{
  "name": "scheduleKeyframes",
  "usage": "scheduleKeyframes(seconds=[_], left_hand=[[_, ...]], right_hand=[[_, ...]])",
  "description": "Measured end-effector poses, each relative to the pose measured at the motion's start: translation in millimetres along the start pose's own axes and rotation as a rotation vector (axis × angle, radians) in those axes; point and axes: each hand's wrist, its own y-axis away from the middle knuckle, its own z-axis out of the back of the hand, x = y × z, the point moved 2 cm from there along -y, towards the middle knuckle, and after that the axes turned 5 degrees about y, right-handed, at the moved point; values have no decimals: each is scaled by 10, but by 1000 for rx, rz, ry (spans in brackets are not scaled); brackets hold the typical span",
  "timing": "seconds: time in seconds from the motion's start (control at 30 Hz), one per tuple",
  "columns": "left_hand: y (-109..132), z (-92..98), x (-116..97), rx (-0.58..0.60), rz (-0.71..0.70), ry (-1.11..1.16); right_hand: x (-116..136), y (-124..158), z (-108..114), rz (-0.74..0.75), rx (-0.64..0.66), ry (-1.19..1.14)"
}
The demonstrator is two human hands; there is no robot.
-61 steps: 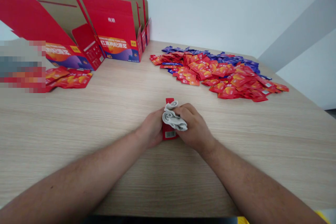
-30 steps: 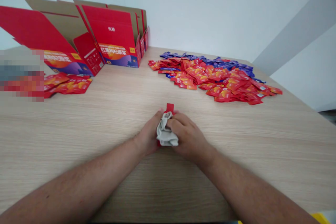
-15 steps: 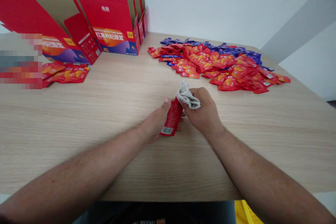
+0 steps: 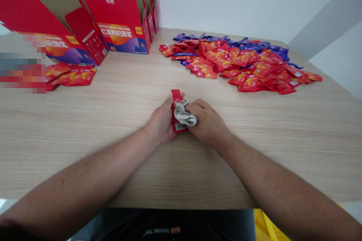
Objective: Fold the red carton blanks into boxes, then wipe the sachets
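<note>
Since 0.5 s ago, the grey cloth has shifted from the upper right corner of the red pouch to the middle of its face, and the pouch has turned from a tilt to nearly straight. The pouch is held above the near part of the table, between the person's 2 hands, with its top end and part of its barcode showing around the cloth.

The left hand grips the pouch from the left side, thumb along the edge and fingers mostly hidden behind it. The right hand is closed on the bunched cloth, pinching it between thumb and fingers against the pouch; the fingertips are partly hidden in the folds.

Beyond the hands, to the right, a wide heap of red packets lies in front of blue-purple packets, with a few blue-purple packets mixed in. At the back left, 2 red boxes with raised flaps stand at the front of a row, more flaps showing behind. A smaller pile of red packets sits before the left box, beside a blurred patch. Past the table's near edge, a yellow object shows at the lower right.
</note>
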Motion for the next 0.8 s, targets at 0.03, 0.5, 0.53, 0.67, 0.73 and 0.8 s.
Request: scheduleKeyframes(seconds=[0.03, 0.5, 0.53, 0.67, 0.73, 0.8], left_hand=[[-7, 5, -16, 2, -6, -11], [89, -11, 205, 124, 104, -9], [125, -6, 259, 140, 133, -59], [181, 43, 256, 223, 153, -278], [131, 77, 88, 228, 120, -373], [46, 132, -184, 183, 16, -491]], right_hand=[[-5, 3, -8, -3, -3, -11], [-342, -86, 121, -51, -211, 28], [-466, -90, 169, -129, -298, 67], [-957, -67, 276, -400, -415, 132], [-1092, -58, 262, -416, -395, 143], [-1124, -58, 230, -352, -361, 138]])
